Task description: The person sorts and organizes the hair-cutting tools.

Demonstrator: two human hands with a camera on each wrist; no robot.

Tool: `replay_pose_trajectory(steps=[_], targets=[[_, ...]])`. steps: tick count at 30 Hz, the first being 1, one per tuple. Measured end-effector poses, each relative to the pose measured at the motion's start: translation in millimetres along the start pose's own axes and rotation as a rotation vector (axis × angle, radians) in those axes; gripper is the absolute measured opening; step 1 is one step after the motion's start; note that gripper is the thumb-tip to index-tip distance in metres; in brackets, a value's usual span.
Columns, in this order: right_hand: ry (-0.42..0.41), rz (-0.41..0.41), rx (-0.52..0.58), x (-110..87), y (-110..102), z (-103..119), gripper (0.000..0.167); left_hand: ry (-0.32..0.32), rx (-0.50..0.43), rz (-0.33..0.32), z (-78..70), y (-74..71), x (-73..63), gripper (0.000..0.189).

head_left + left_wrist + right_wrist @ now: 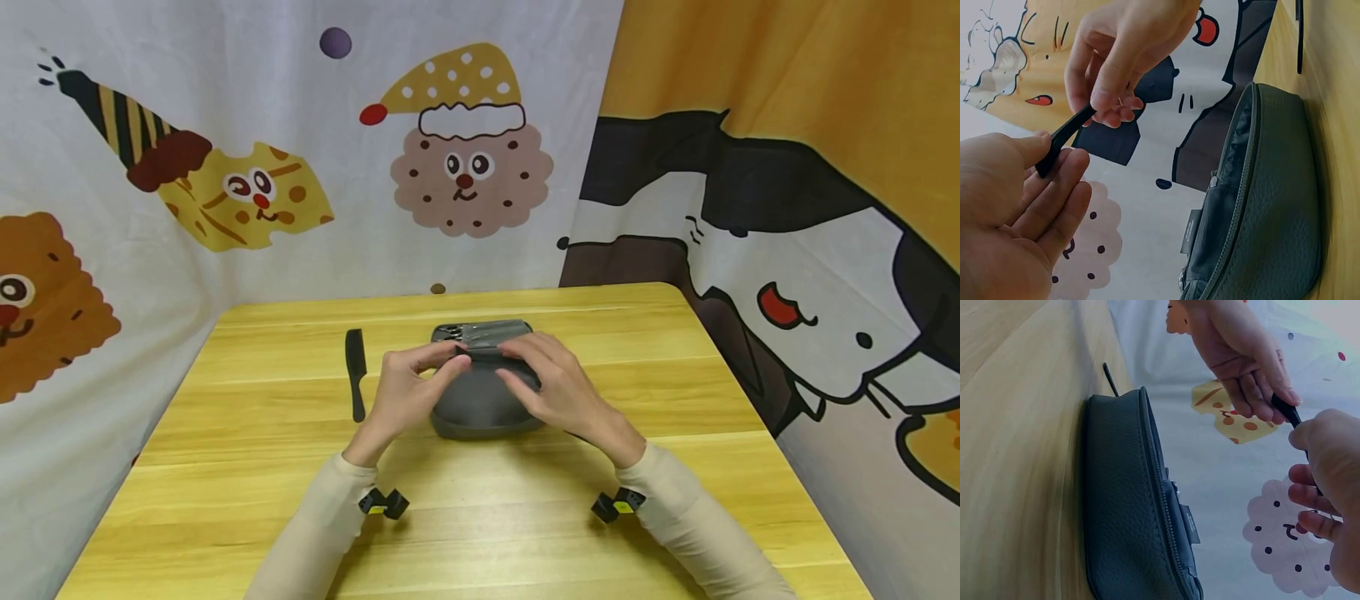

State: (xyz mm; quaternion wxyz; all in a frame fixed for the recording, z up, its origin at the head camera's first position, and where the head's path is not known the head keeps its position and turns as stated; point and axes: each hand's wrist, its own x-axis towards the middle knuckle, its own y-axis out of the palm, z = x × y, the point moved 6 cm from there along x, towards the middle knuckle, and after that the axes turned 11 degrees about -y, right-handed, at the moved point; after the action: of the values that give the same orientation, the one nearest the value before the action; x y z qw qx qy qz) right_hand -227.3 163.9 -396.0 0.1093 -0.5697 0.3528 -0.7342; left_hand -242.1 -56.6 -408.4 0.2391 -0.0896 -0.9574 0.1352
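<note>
Above an unzipped dark grey case [486, 400], my two hands hold a slim black piece [1065, 139] between them. Thumb and fingers of my left hand [411, 385] pinch one end, and my right hand [561, 385] pinches the other. In the right wrist view, part of the black piece [1285, 409] shows between the hands; its exact kind I cannot tell. The case's raised lid side [498, 333] carries small metal tools [452, 332] under a clear cover. Its zip [1242, 181] runs along the open rim.
A black comb [356, 375] lies on the wooden table [262, 467], left of the case. Another thin black item [1300, 37] lies at the case's right side, mostly hidden in the head view by my right hand. A cartoon-printed curtain [300, 83] hangs behind the table.
</note>
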Motion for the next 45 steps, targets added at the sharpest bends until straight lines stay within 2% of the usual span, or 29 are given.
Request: replay_pose_trajectory(steps=[3, 7, 10, 13, 15, 21, 23, 24, 27, 30, 31, 36, 39, 45], targets=[[-0.047, -0.008, -0.047, 0.2, 0.3, 2.1, 0.033, -0.038, -0.025, 0.007, 2.0, 0.7, 0.1, 0.017], [-0.089, -0.011, -0.094, -0.1, 0.8, 4.3, 0.018, -0.074, -0.033, 0.014, 3.9, 1.4, -0.1, 0.017], [-0.104, -0.016, -0.113, -0.7, 1.2, 4.6, 0.022, -0.101, -0.042, 0.017, 4.7, 1.6, -0.5, 0.016], [-0.111, -0.025, -0.117, -0.9, 1.3, 4.5, 0.013, -0.112, -0.049, 0.022, 3.5, 2.1, -0.7, 0.015], [-0.115, -0.028, -0.118, -1.0, 1.3, 4.6, 0.015, -0.110, -0.048, 0.026, 2.6, 2.5, -0.6, 0.014], [-0.114, -0.022, -0.120, -1.9, 1.1, 4.9, 0.021, -0.111, 0.022, 0.024, 2.6, 2.6, 0.4, 0.017], [-0.113, -0.023, -0.120, -2.0, 0.8, 5.0, 0.020, -0.112, 0.051, 0.023, 2.8, 2.9, 0.7, 0.021], [-0.113, -0.023, -0.118, -2.2, 0.9, 4.8, 0.014, -0.111, 0.065, 0.024, 3.1, 3.1, 0.8, 0.024], [-0.118, -0.020, -0.120, -2.2, 1.5, 5.0, 0.012, -0.060, 0.103, 0.022, 1.8, 4.2, 0.7, 0.030], [-0.122, -0.007, -0.122, -2.2, 2.8, 4.8, 0.010, 0.030, 0.151, 0.005, -1.1, 5.2, 0.7, 0.031], [-0.123, -0.004, -0.124, -2.1, 3.2, 4.9, 0.016, 0.063, 0.169, -0.004, -2.4, 5.6, 0.5, 0.030], [-0.121, 0.005, -0.124, -2.5, 4.1, 4.1, 0.017, 0.171, 0.251, -0.037, -8.0, 6.6, -0.3, 0.020], [-0.120, 0.011, -0.126, -3.2, 4.5, 4.0, 0.017, 0.203, 0.281, -0.035, -11.0, 7.5, -1.2, 0.018], [-0.123, 0.021, -0.130, -2.5, 4.3, 4.6, 0.014, 0.230, 0.319, -0.011, -16.6, 10.0, -2.1, 0.018]])
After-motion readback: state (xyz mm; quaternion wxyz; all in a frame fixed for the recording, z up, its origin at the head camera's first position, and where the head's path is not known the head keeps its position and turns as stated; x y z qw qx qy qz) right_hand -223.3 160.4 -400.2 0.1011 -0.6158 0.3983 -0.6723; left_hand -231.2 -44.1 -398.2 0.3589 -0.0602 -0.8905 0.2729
